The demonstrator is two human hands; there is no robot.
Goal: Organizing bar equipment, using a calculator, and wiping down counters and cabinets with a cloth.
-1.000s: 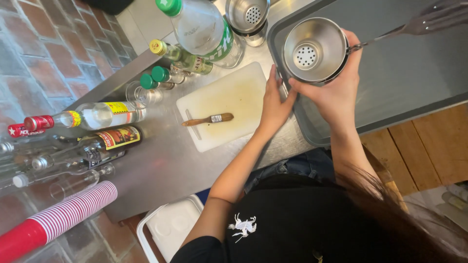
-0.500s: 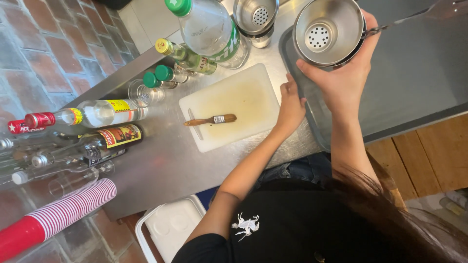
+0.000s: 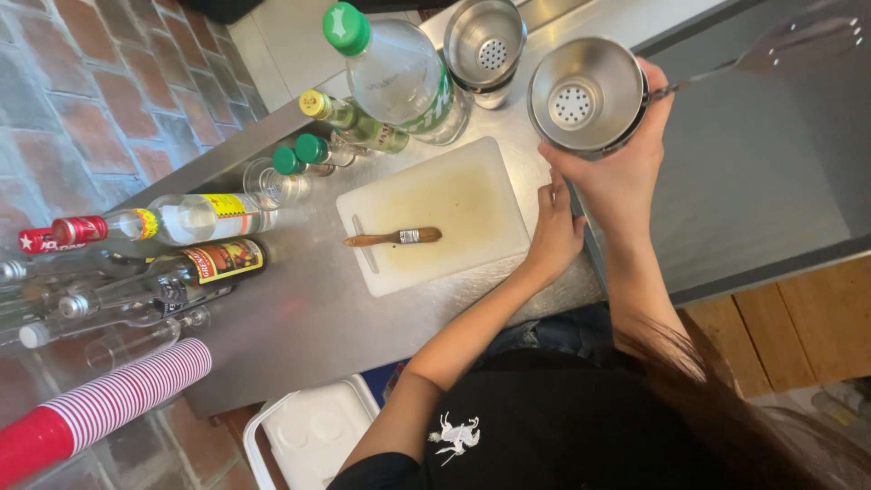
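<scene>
Right hand: fingers wrapped round the steel strainer cup, held raised with its mouth toward the camera, beyond the cutting board.
Left hand: fingers loosely curled, pinching nothing, resting at the board's near corner on the worktop, apparently as a brace.
Brush: lying flat on the board.

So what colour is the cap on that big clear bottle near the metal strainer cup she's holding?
Green. The head view shows the big clear bottle and its cap plainly.
</scene>
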